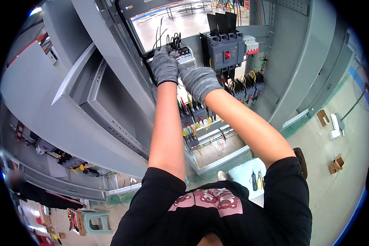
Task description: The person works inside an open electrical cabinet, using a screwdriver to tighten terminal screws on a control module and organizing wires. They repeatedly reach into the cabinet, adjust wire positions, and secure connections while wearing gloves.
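Note:
My left hand (165,66), in a grey knit glove, is raised at the upper left of the open cabinet. Its fingers are bent around thin black wires (159,36), whose loose ends stick up past the fingertips. Just right of it, my right hand (200,81), gloved alike, is closed, with its fingertips close to the left palm; whatever it may hold is hidden. Partly behind both hands sits a white boxed device (187,58) with black terminals on top. A large grey circuit breaker (224,51) with a red switch is mounted to the right.
Smaller breakers (250,88) with coloured wires line the cabinet below. A small white breaker (251,44) sits beside the large one. Grey metal panels (123,98) flank my left arm. Pliers (260,180) and a screwdriver (254,180) lie on a white sheet by my feet.

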`<state>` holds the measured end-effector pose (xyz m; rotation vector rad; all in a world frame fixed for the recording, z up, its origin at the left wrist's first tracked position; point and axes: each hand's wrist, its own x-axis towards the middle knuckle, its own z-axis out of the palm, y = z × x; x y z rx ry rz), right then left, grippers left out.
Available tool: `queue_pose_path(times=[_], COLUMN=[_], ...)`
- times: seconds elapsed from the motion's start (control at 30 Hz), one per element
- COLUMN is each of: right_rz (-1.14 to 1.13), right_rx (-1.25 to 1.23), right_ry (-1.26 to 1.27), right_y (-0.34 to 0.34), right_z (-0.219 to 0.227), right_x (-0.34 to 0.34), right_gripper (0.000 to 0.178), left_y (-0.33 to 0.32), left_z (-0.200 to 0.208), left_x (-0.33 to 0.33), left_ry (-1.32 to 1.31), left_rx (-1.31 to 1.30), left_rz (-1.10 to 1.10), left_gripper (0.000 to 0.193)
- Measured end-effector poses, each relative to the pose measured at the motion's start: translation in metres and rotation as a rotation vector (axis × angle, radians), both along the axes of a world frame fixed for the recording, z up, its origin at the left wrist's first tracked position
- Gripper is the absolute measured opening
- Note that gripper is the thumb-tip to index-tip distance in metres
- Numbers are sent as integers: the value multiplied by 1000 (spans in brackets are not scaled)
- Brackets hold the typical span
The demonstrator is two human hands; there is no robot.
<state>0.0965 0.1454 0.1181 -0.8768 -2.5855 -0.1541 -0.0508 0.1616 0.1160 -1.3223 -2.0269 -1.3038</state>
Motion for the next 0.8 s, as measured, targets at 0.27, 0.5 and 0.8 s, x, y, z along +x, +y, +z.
queue_pose_path(times=[0.27,0.5,0.8], right_rz=[234,97,402], right_rx=[-1550,-878,-344], right_ry=[1397,871,1140], right_y=[5,14,59], right_z=[-38,-40,-68], right_x=[-30,-36,-35], right_gripper=[10,44,26], left_y=[-1,-1,-10], left_z=[-3,-1,-94], left_x=[1,-4,27], left_ry=[3,51,-724], left_rx=[6,15,682], left_rz=[8,-4,-584], left_gripper=[28,29,22])
